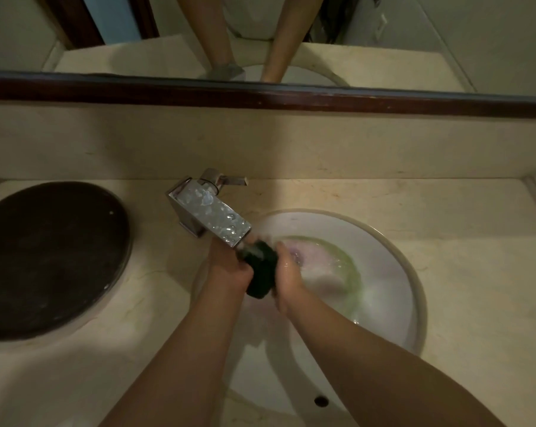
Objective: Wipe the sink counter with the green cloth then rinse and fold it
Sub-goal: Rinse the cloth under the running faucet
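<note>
Gripping the green cloth (262, 274) from either side, the left hand (229, 271) and right hand (286, 272) hold it bunched just under the wet faucet (209, 212), above the sink (412, 272); greenish water pools there. A dark round disc (51, 260) sits on the counter (445, 217) at left.

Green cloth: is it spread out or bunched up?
Bunched up: left hand and right hand squeeze the green cloth into a wad beneath the faucet.

The place is a bathroom. A round white basin (392, 241) is sunk into a beige stone counter (463, 248), and a square chrome tap (211, 215) stands at its rim. A mirror (383, 57) in a dark wooden frame runs along the wall above.
</note>
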Demonstrator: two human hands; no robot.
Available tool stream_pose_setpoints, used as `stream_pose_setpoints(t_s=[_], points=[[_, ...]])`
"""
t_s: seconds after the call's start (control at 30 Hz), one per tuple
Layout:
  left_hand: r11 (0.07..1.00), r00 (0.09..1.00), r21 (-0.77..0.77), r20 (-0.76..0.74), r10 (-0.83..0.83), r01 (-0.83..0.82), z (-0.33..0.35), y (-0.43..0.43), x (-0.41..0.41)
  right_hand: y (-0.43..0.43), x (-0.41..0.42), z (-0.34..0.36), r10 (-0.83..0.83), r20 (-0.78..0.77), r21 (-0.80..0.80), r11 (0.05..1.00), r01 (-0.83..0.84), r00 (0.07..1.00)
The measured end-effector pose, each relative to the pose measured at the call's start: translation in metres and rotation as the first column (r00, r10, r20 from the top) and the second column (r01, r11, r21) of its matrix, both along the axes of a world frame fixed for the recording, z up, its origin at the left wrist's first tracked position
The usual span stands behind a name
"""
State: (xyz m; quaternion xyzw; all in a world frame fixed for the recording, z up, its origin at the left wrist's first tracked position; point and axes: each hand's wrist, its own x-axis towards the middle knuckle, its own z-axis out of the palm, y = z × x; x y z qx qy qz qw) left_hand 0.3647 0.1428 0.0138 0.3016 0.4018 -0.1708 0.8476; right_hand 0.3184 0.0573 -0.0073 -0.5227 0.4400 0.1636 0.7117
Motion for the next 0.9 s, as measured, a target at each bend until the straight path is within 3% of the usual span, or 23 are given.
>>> stream_pose_setpoints(t_s=[0.03, 0.1, 0.2, 0.33, 0.4, 0.5, 0.57, 0.7, 0.9], points=[[0.997, 0.999, -0.066, 0.019, -0.026, 0.027, 0.001, 0.003, -0.001, -0.005, -0.003, -0.002, -0.041, -0.005, 0.088, 0.995, 0.041, 0.999], [0.986, 0.996, -0.147, 0.051, -0.071, 0.077, 0.005, 0.01, -0.003, -0.018, -0.013, -0.012, -0.022, -0.065, -0.031, 0.999, 0.02, 0.998], [0.985, 0.979, 0.042, 0.111, -0.17, 0.166, -0.003, 0.01, -0.002, -0.018, -0.018, -0.021, -0.032, -0.121, -0.009, 0.999, 0.031, 0.992], [0.922, 0.924, 0.285, 0.201, -0.325, 0.262, 0.0, 0.006, -0.008, -0.001, -0.018, -0.02, -0.181, -0.045, 0.246, 0.951, 0.186, 0.983], [0.87, 0.908, 0.415, 0.196, -0.371, 0.266, -0.004, 0.006, -0.01, 0.009, -0.014, -0.018, -0.214, -0.007, 0.357, 0.912, 0.202, 0.977], [0.838, 0.92, 0.47, 0.121, -0.374, 0.279, -0.009, 0.006, -0.01, 0.021, -0.007, -0.019, -0.248, -0.023, 0.494, 0.84, 0.227, 0.968], [0.873, 0.945, 0.43, 0.115, -0.305, 0.229, -0.01, 0.008, -0.008, 0.023, -0.005, -0.02, -0.271, -0.035, 0.5, 0.829, 0.252, 0.962], [0.986, 0.957, 0.12, 0.253, -0.143, 0.116, -0.01, 0.014, -0.004, 0.03, 0.0, -0.029, -0.283, -0.084, 0.407, 0.865, 0.292, 0.956], [0.998, 0.971, -0.041, 0.235, -0.043, 0.054, -0.019, 0.019, -0.005, 0.023, 0.017, -0.035, -0.262, -0.145, 0.272, 0.917, 0.293, 0.954]])
